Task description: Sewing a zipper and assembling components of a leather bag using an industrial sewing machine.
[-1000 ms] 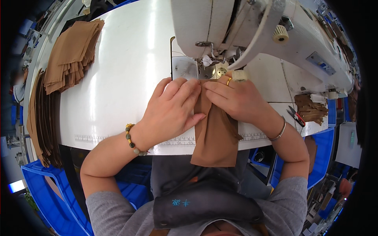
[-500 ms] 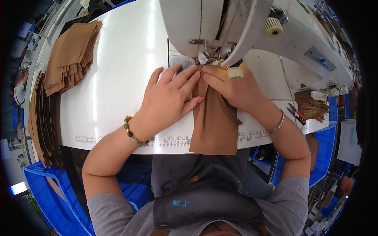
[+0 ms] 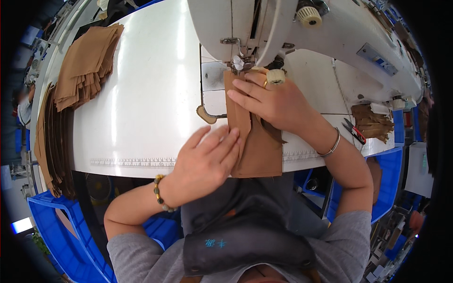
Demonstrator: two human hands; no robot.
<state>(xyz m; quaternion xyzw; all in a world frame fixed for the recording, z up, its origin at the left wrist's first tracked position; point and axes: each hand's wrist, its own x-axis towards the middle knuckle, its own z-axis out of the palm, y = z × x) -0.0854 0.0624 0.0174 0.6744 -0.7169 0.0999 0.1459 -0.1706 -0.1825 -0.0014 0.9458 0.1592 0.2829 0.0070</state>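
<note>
- Apron (image 3: 236, 247): nearest the body, below both hands; its lower part is in shadow and hard to make out.
- Left hand (image 3: 210, 158): palm down, fingers loosely bent and close together, tips at the cloth's left edge; its thumb is hidden, so I cannot tell whether it pinches. The forearm comes in from lower left, elbow bent out, with a beaded bracelet (image 3: 159, 193) at the wrist.
- Cloth (image 3: 262, 153): brown, folded, right of the left hand and under the right hand's fingers; its near end overhangs the counter (image 3: 141, 118), and its far end is lost to view at the machine's foot.
- Right hand (image 3: 278, 101): laid flat, fingers slightly spread, pressing on the cloth; a knob (image 3: 276, 76) covers part of it. The elbow is bent outward.
- Snips (image 3: 355, 131) and scraps (image 3: 373, 123): right of the right hand.
- Machine (image 3: 236, 23): beyond both hands, top cut off; its needle is hard to make out.
- Stack (image 3: 89, 61): brown pieces, well beyond the left hand, to its left.
</note>
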